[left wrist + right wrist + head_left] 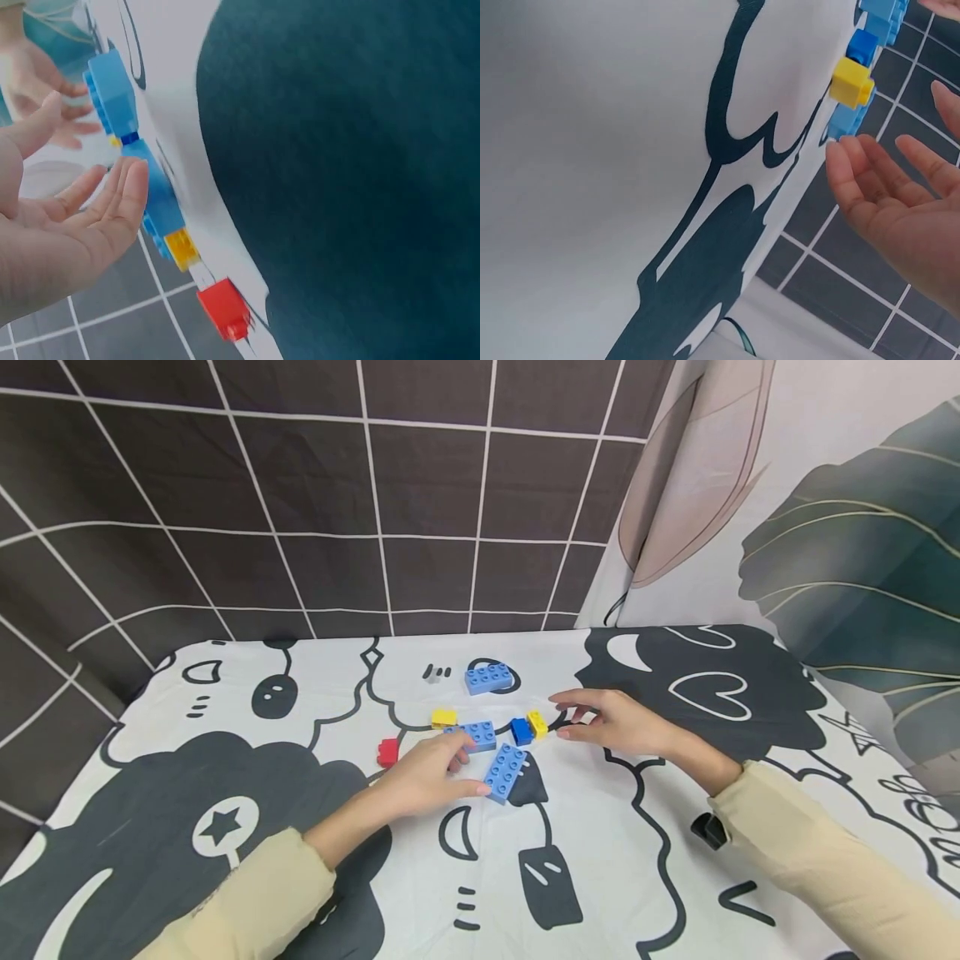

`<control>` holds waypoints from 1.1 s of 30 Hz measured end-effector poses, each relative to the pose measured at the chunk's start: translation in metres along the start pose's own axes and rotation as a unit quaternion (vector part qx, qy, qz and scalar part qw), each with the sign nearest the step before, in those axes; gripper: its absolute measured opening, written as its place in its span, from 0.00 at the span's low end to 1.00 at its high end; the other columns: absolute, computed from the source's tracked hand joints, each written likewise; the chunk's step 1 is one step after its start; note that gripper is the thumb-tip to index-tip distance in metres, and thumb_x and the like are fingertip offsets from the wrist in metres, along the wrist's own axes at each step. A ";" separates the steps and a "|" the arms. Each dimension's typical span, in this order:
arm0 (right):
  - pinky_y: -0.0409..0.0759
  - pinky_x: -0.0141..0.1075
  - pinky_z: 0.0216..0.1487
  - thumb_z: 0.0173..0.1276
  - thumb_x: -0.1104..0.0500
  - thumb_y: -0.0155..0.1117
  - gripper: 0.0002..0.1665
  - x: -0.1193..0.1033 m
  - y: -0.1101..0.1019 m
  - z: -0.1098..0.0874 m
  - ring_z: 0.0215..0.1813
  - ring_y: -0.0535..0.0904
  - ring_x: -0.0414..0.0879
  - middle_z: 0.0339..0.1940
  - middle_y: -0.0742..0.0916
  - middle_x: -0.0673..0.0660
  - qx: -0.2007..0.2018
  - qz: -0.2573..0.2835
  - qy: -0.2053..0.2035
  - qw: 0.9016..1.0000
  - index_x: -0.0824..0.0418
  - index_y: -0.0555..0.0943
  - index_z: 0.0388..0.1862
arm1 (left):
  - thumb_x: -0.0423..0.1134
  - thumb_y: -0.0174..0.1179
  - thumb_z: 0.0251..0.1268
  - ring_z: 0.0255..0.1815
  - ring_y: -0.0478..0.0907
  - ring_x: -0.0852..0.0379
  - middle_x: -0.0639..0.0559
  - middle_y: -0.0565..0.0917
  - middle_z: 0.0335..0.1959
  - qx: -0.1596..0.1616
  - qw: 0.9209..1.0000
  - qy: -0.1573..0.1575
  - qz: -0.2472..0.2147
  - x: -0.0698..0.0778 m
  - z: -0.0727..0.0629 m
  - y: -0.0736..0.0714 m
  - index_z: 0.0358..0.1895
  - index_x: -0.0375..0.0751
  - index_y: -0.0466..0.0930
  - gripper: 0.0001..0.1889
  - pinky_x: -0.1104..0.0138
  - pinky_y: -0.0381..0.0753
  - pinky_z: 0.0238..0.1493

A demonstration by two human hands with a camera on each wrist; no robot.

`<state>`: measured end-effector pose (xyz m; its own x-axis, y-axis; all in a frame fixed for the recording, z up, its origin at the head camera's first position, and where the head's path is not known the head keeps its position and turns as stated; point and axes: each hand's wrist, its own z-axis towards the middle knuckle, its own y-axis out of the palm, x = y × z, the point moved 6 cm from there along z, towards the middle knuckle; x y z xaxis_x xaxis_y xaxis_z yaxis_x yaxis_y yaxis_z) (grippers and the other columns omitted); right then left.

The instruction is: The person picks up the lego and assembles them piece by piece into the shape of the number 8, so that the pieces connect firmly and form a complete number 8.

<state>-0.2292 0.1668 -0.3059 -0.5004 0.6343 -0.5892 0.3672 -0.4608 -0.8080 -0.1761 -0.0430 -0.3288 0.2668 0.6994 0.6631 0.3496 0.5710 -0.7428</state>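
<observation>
Left hand (pixel 427 777): relaxed, thumb spread from softly bent fingers, nothing gripped. At its fingertips, a light-blue rectangular studded plastic brick (pixel 482 737); I cannot tell whether they touch. By its thumb tip, a second light-blue studded plastic brick (pixel 505 772), lying slantwise.

Right hand (pixel 618 720): likewise relaxed, fingers parted from thumb, holding nothing. Just beside it, a small yellow plastic brick (pixel 536 724), next to a small dark-blue plastic brick (pixel 521 732).

Farther back: a third light-blue studded plastic brick (pixel 487 678).

Toward the left: another small yellow plastic brick (pixel 443 718); a small red plastic brick (pixel 387 752).

Beneath all: a white cloth (pixel 615 835) with dark-grey cartoon print. Behind: a dark, white-gridded covering (pixel 427 477).
</observation>
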 end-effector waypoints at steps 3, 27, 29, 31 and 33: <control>0.77 0.37 0.40 0.59 0.62 0.65 0.29 -0.002 0.002 0.004 0.44 0.76 0.51 0.51 0.79 0.64 -0.007 0.004 -0.004 1.000 0.69 0.70 0.59 | 0.44 0.68 0.50 0.39 0.74 0.55 0.49 0.78 0.38 -0.013 1.000 0.018 -0.003 0.004 0.002 0.005 0.50 0.35 0.72 0.25 0.65 0.75 0.40; 0.77 0.32 0.35 0.54 0.67 0.67 0.29 0.002 0.016 0.027 0.43 0.75 0.51 0.51 0.79 0.63 -0.044 0.042 0.015 0.998 0.69 0.72 0.57 | 0.44 0.68 0.50 0.25 0.67 0.57 0.51 0.69 0.23 -0.028 0.999 -0.002 0.019 0.014 0.010 0.023 0.43 0.36 0.68 0.23 0.70 0.64 0.23; 0.76 0.32 0.35 0.55 0.67 0.67 0.29 0.002 0.018 0.027 0.42 0.75 0.50 0.50 0.79 0.63 -0.046 0.042 0.017 0.998 0.70 0.72 0.56 | 0.43 0.68 0.51 0.26 0.68 0.57 0.51 0.69 0.24 -0.028 0.999 -0.002 0.020 0.014 0.010 0.023 0.43 0.36 0.68 0.22 0.69 0.65 0.24; 0.76 0.32 0.35 0.55 0.67 0.67 0.28 0.003 0.019 0.027 0.42 0.75 0.50 0.49 0.79 0.63 -0.047 0.041 0.020 0.998 0.70 0.73 0.56 | 0.43 0.68 0.51 0.27 0.68 0.56 0.51 0.70 0.25 -0.029 0.999 -0.002 0.021 0.013 0.010 0.023 0.43 0.36 0.68 0.22 0.69 0.67 0.26; 0.76 0.32 0.34 0.55 0.67 0.67 0.28 0.003 0.019 0.028 0.41 0.75 0.50 0.49 0.79 0.63 -0.048 0.039 0.019 0.998 0.70 0.73 0.55 | 0.42 0.68 0.51 0.28 0.69 0.56 0.51 0.71 0.27 -0.031 0.999 -0.003 0.020 0.013 0.010 0.024 0.43 0.37 0.68 0.21 0.68 0.69 0.28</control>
<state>-0.2454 0.1430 -0.3237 -0.4377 0.6236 -0.6477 0.4785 -0.4484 -0.7550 -0.1736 -0.0162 -0.3388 0.2770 0.7235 0.6323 0.3941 0.5146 -0.7615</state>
